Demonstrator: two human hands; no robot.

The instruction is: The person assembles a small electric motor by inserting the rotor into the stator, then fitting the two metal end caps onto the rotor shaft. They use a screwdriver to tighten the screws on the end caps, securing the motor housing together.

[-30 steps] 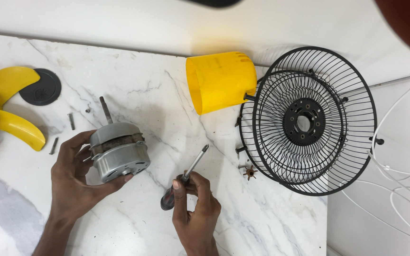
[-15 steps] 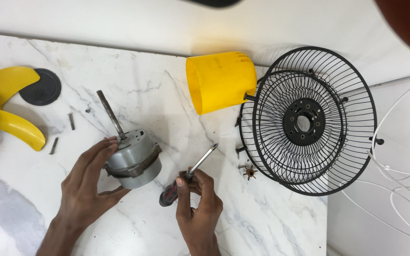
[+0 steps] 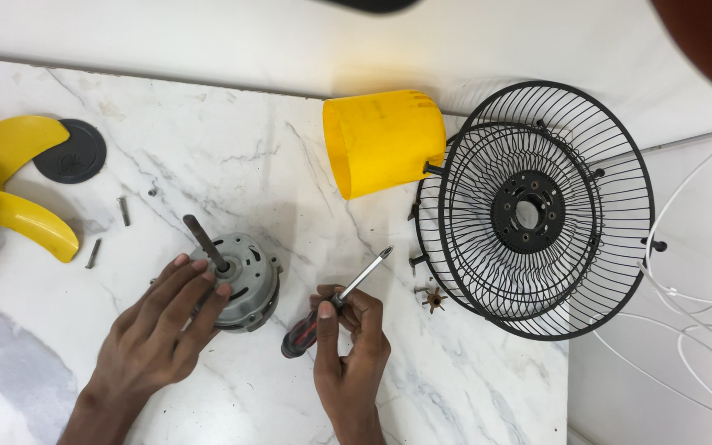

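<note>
Since the earlier frames the fan motor [image 3: 241, 280] has been turned from lying on its side to standing on the marble table [image 3: 208, 140], its shaft [image 3: 205, 241] now pointing up and toward the far left, and the left hand [image 3: 154, 334] has shifted from cradling it to resting its fingers against the near left of the casing. From the head camera, those fingers hide the motor's left flank, so I cannot tell how firmly they press; the hand lies spread rather than clenched, touching the housing beside the shaft. The right hand [image 3: 348, 350] is closed around the red and black handle of a screwdriver [image 3: 335, 303], just to the right of the motor and apart from it, the tip aimed up and right toward the black wire fan guards [image 3: 537, 210]; the tool sits much as before. A yellow housing [image 3: 382, 142] lies on its side touching the guards. Yellow fan blades [image 3: 10, 198] are cut off at the left edge, next to a dark round cap [image 3: 72, 152]. Loose screws [image 3: 124, 210] lie between blades and motor. A small brown star-shaped piece [image 3: 434, 297] near the guards is too small to identify. White cables [image 3: 694, 297] run off the right edge.
</note>
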